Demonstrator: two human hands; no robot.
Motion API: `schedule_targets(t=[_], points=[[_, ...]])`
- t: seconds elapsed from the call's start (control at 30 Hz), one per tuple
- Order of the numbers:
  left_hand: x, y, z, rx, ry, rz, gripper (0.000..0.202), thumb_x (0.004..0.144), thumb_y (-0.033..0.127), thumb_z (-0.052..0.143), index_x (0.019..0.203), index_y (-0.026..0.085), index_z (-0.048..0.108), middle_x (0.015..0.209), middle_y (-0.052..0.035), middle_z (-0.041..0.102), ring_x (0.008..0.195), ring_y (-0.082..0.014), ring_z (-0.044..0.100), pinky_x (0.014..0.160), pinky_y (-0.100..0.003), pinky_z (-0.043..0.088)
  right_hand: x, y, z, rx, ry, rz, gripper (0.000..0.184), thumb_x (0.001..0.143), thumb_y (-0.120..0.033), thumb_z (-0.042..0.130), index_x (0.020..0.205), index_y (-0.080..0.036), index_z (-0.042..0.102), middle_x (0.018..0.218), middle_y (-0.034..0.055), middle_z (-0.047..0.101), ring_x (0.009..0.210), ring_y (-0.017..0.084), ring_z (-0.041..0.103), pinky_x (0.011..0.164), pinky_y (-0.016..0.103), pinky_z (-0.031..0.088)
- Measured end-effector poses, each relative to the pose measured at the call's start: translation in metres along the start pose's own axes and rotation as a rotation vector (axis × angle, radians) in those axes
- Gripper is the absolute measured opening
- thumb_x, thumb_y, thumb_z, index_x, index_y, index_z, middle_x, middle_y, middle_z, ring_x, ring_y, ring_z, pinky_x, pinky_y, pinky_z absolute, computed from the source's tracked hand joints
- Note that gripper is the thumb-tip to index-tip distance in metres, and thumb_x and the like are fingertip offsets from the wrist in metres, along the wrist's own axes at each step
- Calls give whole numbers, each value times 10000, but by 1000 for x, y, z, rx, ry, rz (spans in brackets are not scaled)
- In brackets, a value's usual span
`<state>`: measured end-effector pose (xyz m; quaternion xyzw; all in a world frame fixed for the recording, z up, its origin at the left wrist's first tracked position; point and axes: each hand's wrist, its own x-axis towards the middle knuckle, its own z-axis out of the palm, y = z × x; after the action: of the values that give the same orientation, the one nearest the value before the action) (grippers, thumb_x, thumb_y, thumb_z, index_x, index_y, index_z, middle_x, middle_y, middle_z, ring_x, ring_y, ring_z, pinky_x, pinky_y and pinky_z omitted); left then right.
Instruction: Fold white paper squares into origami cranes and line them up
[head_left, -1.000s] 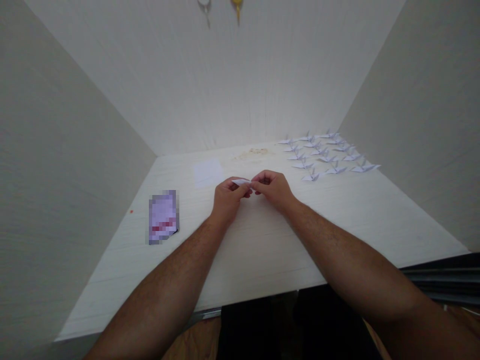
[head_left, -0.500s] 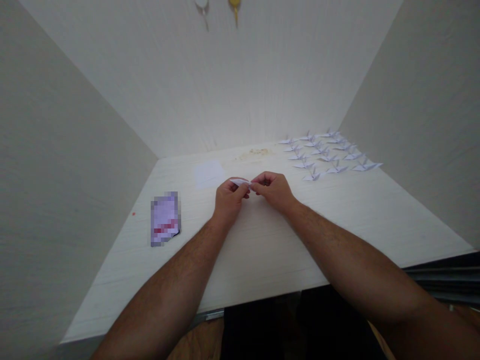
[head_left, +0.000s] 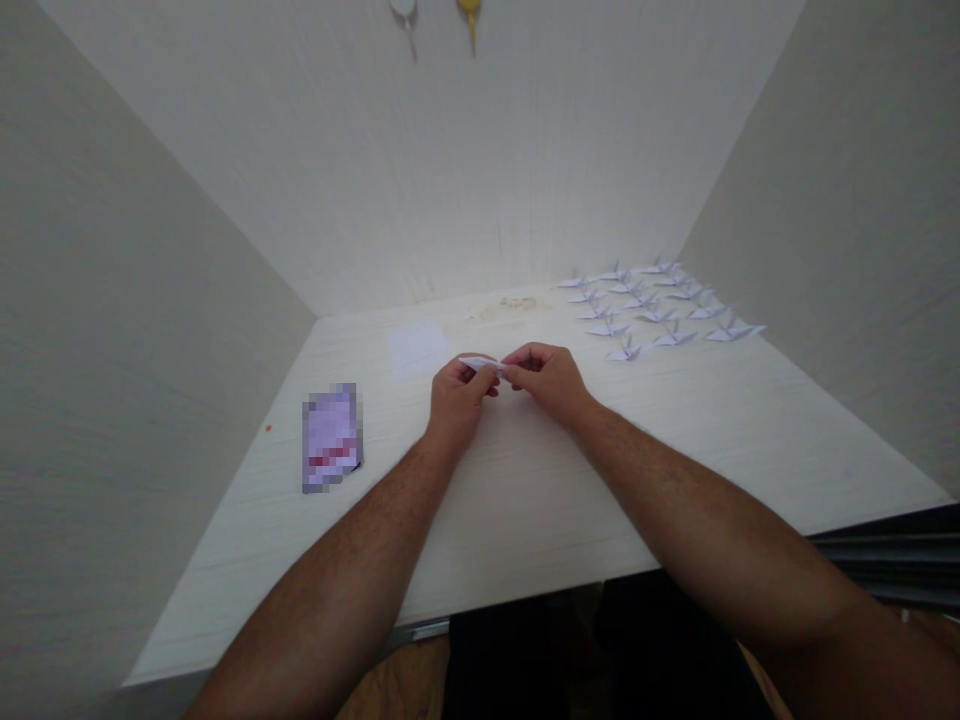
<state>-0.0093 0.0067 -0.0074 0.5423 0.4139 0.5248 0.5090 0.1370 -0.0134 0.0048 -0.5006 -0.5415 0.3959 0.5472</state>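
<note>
My left hand (head_left: 455, 396) and my right hand (head_left: 546, 377) meet over the middle of the white table (head_left: 675, 450). Both pinch a small folded piece of white paper (head_left: 481, 364), whose pointed end sticks out to the left above my left thumb. Most of the paper is hidden between the fingers. The fingers of both hands are curled closed around it.
Several folded white paper cranes (head_left: 654, 308) stand in rows at the back right of the table. A flat white paper square (head_left: 418, 347) lies behind my hands. A blurred purple-and-white packet (head_left: 331, 436) lies at the left. Walls close in on three sides.
Both hands have stayed pinched on the folded paper, with only slight finger shifts. The view has drifted a little.
</note>
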Motion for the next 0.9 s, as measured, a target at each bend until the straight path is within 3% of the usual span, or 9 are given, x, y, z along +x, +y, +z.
schedule_targets(t=[0.3, 0.67, 0.9], points=[[2, -3, 1, -156, 7, -21, 173, 715, 274, 732, 833, 166, 667, 674, 7, 625, 619, -108, 582, 554, -228, 475, 0, 1, 0, 46, 1, 4, 168, 675, -298, 734, 757, -160, 687, 635, 3, 671, 560, 104, 566, 558, 251, 456], [3, -3, -1, -143, 0, -21, 180, 672, 236, 762, 802, 153, 670, 665, -1, 634, 590, -106, 570, 555, -239, 472, -1, 2, 0, 12, 2, -54, 189, 685, -331, 756, 755, -158, 728, 651, 18, 687, 585, 110, 573, 578, 256, 455], [3, -2, 0, -211, -9, -61, 167, 667, 222, 754, 787, 153, 661, 650, 8, 620, 595, -101, 568, 558, -231, 461, 0, 5, -2, 28, -14, -64, 155, 685, -276, 735, 794, -167, 749, 642, 8, 686, 577, 106, 573, 566, 252, 452]])
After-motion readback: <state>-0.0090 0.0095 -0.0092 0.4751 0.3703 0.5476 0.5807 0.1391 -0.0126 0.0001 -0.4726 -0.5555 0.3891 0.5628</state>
